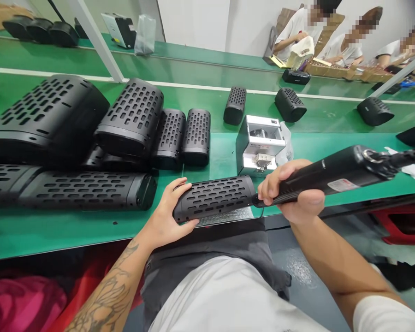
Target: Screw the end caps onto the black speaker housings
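My left hand [171, 214] grips the left end of a black slotted housing [216, 196], which lies on its side at the bench's front edge. In my right hand [293, 191] is a black electric screwdriver [328, 173], its fingers wrapped round the body near the front. The screwdriver's nose meets the housing's right end; the tip itself is hidden from me. A sheet of clear bubble wrap [228, 215] shows under the housing. Just behind my right hand stands a metal-fronted screw feeder [261, 145].
Several black slotted housings [90, 189] are piled on the green bench [107, 235] to the left. Beyond, a green conveyor belt [193, 94] carries more housings [235, 105]. Several co-workers [300, 32] sit across it. A red stool [401, 221] is at lower right.
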Motion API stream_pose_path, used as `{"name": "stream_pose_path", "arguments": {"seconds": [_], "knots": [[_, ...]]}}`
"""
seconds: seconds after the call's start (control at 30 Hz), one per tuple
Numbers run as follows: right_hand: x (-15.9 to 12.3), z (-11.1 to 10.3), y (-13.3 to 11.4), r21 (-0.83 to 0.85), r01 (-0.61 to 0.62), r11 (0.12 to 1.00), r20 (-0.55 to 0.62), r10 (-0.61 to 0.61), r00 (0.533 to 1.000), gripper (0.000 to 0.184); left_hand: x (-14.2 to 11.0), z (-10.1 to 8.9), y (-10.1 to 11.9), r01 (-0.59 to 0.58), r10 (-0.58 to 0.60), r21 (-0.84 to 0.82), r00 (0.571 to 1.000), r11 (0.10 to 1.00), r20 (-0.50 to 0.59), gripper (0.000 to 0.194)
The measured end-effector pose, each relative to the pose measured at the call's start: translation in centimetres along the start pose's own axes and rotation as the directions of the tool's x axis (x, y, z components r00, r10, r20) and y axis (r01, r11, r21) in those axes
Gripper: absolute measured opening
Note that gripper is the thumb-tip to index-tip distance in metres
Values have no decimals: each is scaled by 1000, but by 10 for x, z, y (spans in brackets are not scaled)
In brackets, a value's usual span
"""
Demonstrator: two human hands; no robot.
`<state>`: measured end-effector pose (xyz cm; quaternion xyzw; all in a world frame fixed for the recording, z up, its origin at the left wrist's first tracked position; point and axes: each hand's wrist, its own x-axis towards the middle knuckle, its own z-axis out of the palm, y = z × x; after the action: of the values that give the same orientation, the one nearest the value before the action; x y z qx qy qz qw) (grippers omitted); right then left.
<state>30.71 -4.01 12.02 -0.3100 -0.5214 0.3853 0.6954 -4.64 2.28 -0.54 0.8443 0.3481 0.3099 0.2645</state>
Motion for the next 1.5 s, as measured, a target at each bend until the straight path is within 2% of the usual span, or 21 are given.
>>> {"name": "stream_pose_path", "arguments": {"seconds": [0.1, 0.3, 0.57, 0.7, 0.77, 0.87, 0.93, 1.0, 1.07, 1.17, 1.33, 1.5], "knots": [[0, 0, 1, 36, -9, 999, 54, 7, 999, 51, 2, -1, -3, -19, 20, -2, 1000, 1000, 14, 98], [-2, -1, 9, 110, -14, 994, 195, -8, 981, 39, 8, -3, -7, -74, 74, -32, 997, 997, 9, 99], [-1, -5, 12, 96, -31, 995, 259, 5, 966, 37, 9, -1, -9, -76, 76, -41, 997, 996, -5, 97], [0, -6, 0, 44, -27, 999, 220, 16, 975, 43, 7, 4, -7, -90, 89, -30, 995, 995, -34, 97], [9, -13, -6, 42, 25, 999, 172, -31, 985, 48, 4, 11, -4, -99, 98, -18, 993, 995, -67, 97], [39, -31, -4, -33, 172, 985, -37, -173, 984, 53, -1, 23, 2, -104, 104, 0, 987, 995, -125, 101], [63, -44, 10, -172, 242, 955, -194, -273, 942, 55, -5, 30, 4, -103, 103, 10, 982, 995, -161, 106], [83, -55, 29, -291, 250, 924, -261, -327, 908, 57, -8, 35, 3, -94, 96, 20, 978, 995, -185, 111], [93, -63, 47, -342, 224, 913, -263, -322, 910, 61, -11, 37, 0, -84, 86, 22, 979, 996, -184, 117], [92, -68, 61, -368, 185, 911, -250, -289, 924, 64, -15, 37, -4, -53, 54, 7, 986, 999, -158, 125], [75, -67, 57, -403, 155, 902, -224, -261, 939, 61, -16, 39, -6, -35, 33, -6, 986, 999, -162, 124], [79, -65, 52, -340, 266, 902, -270, -365, 891, 56, -14, 41, -7, -79, 76, -9, 980, 997, -187, 120]]}}
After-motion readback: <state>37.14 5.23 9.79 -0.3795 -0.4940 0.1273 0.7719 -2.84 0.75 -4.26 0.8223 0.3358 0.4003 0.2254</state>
